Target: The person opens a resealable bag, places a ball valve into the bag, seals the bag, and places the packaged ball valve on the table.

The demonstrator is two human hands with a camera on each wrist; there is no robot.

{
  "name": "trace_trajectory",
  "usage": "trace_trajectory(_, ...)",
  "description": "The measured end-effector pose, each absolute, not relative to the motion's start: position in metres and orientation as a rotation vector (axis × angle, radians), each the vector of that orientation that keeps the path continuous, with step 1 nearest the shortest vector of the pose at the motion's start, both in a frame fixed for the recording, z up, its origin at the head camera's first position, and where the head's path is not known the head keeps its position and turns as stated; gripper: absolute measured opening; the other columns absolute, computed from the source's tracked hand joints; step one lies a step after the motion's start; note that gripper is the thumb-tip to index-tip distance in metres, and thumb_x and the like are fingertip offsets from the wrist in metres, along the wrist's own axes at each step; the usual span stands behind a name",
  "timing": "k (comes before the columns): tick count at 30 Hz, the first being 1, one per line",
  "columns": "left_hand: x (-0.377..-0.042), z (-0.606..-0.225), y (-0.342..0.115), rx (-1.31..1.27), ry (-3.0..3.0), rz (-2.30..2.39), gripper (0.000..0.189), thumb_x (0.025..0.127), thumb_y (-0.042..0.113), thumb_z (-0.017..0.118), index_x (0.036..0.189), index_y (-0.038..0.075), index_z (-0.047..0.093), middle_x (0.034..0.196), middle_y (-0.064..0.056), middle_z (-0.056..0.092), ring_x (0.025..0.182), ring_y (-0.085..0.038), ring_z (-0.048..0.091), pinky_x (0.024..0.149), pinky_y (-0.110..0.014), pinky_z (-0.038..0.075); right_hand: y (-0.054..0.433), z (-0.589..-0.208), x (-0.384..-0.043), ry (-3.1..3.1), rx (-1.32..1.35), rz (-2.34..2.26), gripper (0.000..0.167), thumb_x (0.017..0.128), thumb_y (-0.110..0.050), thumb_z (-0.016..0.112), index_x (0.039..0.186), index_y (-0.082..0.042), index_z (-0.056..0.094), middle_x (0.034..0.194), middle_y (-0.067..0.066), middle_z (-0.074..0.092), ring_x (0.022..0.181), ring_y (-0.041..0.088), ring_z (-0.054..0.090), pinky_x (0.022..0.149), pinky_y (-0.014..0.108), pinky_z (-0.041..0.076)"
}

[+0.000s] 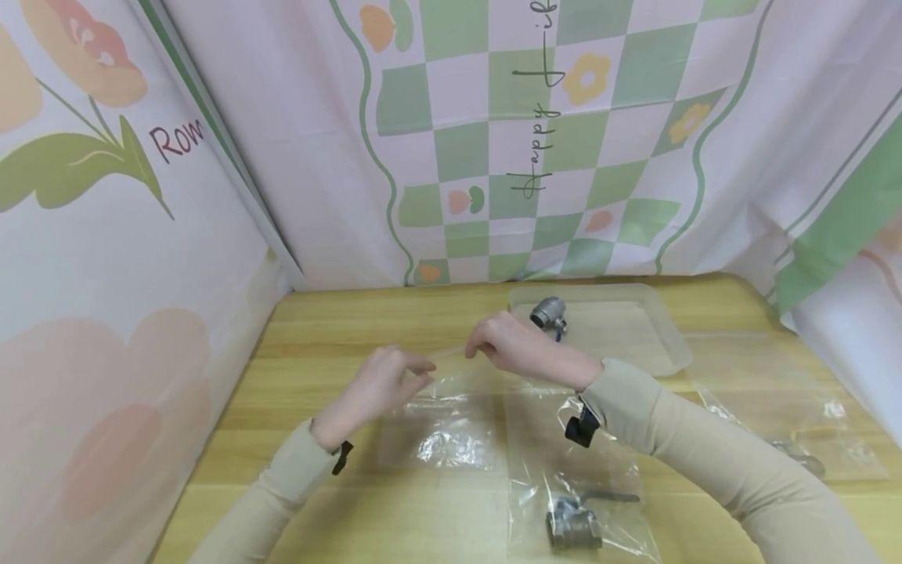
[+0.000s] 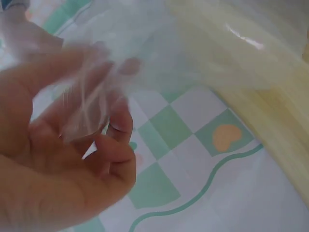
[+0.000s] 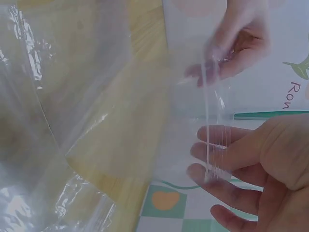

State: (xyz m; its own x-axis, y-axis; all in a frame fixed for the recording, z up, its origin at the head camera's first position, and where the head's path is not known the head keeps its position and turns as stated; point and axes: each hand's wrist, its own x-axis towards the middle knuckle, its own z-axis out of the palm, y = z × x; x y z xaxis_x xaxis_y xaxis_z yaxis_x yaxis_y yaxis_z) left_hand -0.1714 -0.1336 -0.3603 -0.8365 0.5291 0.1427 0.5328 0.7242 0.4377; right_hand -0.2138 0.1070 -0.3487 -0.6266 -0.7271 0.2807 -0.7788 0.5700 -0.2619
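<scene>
A clear zip bag (image 3: 120,130) is stretched between both hands, its white seal strip (image 3: 207,116) running from one hand to the other. My left hand (image 1: 380,384) pinches one end of the bag's mouth; in the left wrist view the film (image 2: 193,53) passes between its thumb and fingers. At the other end my right hand (image 1: 517,348) grips the edge, thumb on one side and fingertips behind the film. Below the hands, more clear bags (image 1: 451,442) lie on the wooden table. I cannot tell whether the held bag's seal is parted.
A translucent tray (image 1: 669,356) at the back holds a metal ball valve (image 1: 551,312). In front lies a bagged ball valve (image 1: 574,529) with a dark lever. Another bagged valve (image 1: 803,458) with a yellow part lies right, partly behind the right sleeve. Patterned curtains (image 1: 458,157) surround the table.
</scene>
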Motion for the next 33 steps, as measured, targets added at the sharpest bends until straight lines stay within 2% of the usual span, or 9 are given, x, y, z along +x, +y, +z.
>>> trace_trajectory(3,-0.172,-0.362,-0.134,-0.835,-2.861,-0.770,0.016,0.093,0.015,0.068,0.101,0.005,0.077,0.094,-0.012,0.078,0.052,-0.003,0.058,0.056,-0.016,0.055,0.107,-0.348,-0.213,-2.681,1.279,0.540,0.026,0.082,0.010,0.062,0.090,-0.009,0.078,0.094,0.006,0.078,0.087,0.022,0.075,0.074,0.027,0.063)
trace_trajectory(6,-0.172,-0.363,-0.134,-0.782,-2.866,-0.761,0.017,0.090,0.014,0.071,0.104,0.005,0.076,0.097,-0.012,0.078,0.053,-0.001,0.059,0.056,-0.014,0.054,0.108,-0.346,-0.213,-2.737,1.277,0.537,0.025,0.078,0.009,0.068,0.093,-0.009,0.077,0.097,0.007,0.078,0.086,0.021,0.074,0.074,0.025,0.062)
trace_trajectory(8,-0.172,-0.364,-0.134,-0.775,-2.879,-0.753,0.023,0.086,0.014,0.075,0.108,0.005,0.075,0.102,-0.013,0.077,0.052,-0.005,0.059,0.057,-0.017,0.055,0.108,-0.344,-0.213,-2.769,1.292,0.536,0.025,0.076,0.007,0.074,0.096,-0.008,0.077,0.099,0.008,0.078,0.085,0.021,0.074,0.075,0.025,0.062)
trace_trajectory(9,-0.171,-0.364,-0.135,-0.773,-2.886,-0.746,0.028,0.084,0.014,0.077,0.111,0.005,0.074,0.105,-0.013,0.077,0.056,-0.008,0.062,0.061,-0.020,0.058,0.109,-0.343,-0.213,-2.785,1.297,0.540,0.026,0.074,0.005,0.076,0.097,-0.007,0.076,0.100,0.008,0.078,0.085,0.020,0.073,0.075,0.025,0.062)
trace_trajectory(12,-0.172,-0.366,-0.136,-0.775,-2.906,-0.737,0.042,0.080,0.016,0.081,0.119,0.005,0.070,0.117,-0.013,0.073,0.084,-0.022,0.072,0.083,-0.034,0.062,0.110,-0.341,-0.214,-2.835,1.310,0.573,0.029,0.074,0.004,0.078,0.101,-0.005,0.075,0.103,0.010,0.077,0.084,0.021,0.073,0.076,0.025,0.062)
trace_trajectory(15,-0.173,-0.366,-0.137,-0.783,-2.943,-0.806,0.052,0.079,0.018,0.082,0.126,0.004,0.064,0.128,-0.014,0.068,0.114,-0.032,0.067,0.099,-0.046,0.057,0.111,-0.340,-0.217,-2.889,1.299,0.621,0.032,0.074,0.003,0.078,0.105,-0.003,0.075,0.106,0.012,0.076,0.084,0.020,0.074,0.076,0.025,0.063)
trace_trajectory(22,-0.178,-0.366,-0.142,-0.843,-3.021,-1.027,0.065,0.083,0.024,0.079,0.141,0.007,0.052,0.142,-0.015,0.058,0.120,-0.035,0.062,0.102,-0.051,0.054,0.112,-0.338,-0.219,-2.963,1.259,0.685,0.035,0.075,0.000,0.079,0.109,-0.003,0.074,0.112,0.014,0.075,0.080,0.017,0.074,0.072,0.023,0.062)
trace_trajectory(27,-0.184,-0.370,-0.148,-0.903,-3.024,-1.107,0.063,0.087,0.027,0.075,0.143,0.010,0.050,0.145,-0.013,0.055,0.127,-0.036,0.058,0.104,-0.054,0.052,0.114,-0.337,-0.218,-3.003,1.255,0.728,0.033,0.076,-0.004,0.080,0.109,-0.004,0.074,0.113,0.014,0.074,0.079,0.016,0.074,0.071,0.022,0.062)
trace_trajectory(33,-0.189,-0.374,-0.152,-1.001,-2.996,-1.186,0.065,0.088,0.025,0.074,0.145,0.007,0.047,0.148,-0.016,0.052,0.130,-0.038,0.056,0.105,-0.053,0.052,0.116,-0.335,-0.216,-2.955,1.329,0.744,0.023,0.084,-0.015,0.077,0.105,-0.006,0.075,0.109,0.011,0.076,0.083,0.016,0.073,0.074,0.021,0.061)
